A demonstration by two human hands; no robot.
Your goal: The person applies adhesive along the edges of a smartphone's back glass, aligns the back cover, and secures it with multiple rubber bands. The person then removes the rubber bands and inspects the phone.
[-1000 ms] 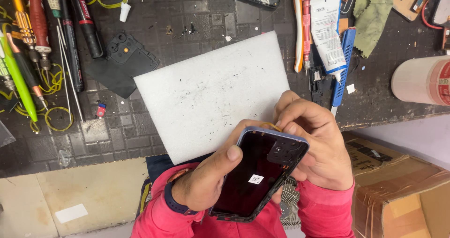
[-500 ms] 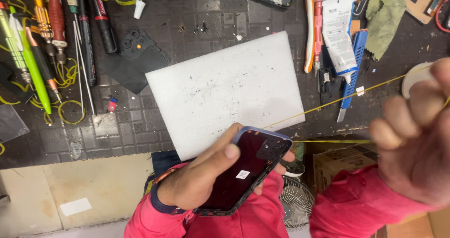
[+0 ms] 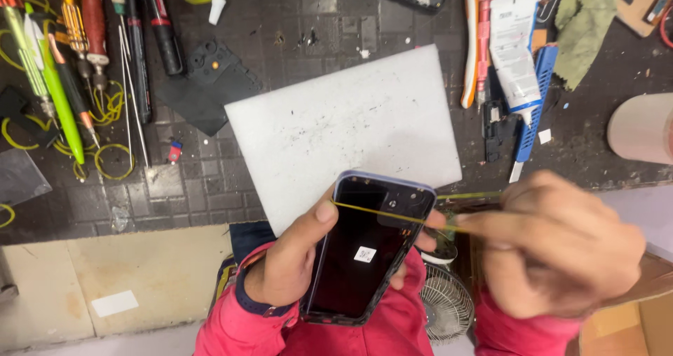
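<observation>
head | phone (image 3: 364, 254) gripped in closed left hand (image 3: 287, 272) above white board (image 3: 343, 128) | yellow band (image 3: 392, 214), slack-free now, drawn across phone's top by pinching right hand (image 3: 561, 247), swung back inward | strapping judged underway

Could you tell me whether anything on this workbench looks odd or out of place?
A yellow rubber band is stretched taut across the top of the dark smartphone held in the left hand; the blurred right hand pulls it sideways. Loose yellow bands lie tangled among the screwdrivers.
</observation>
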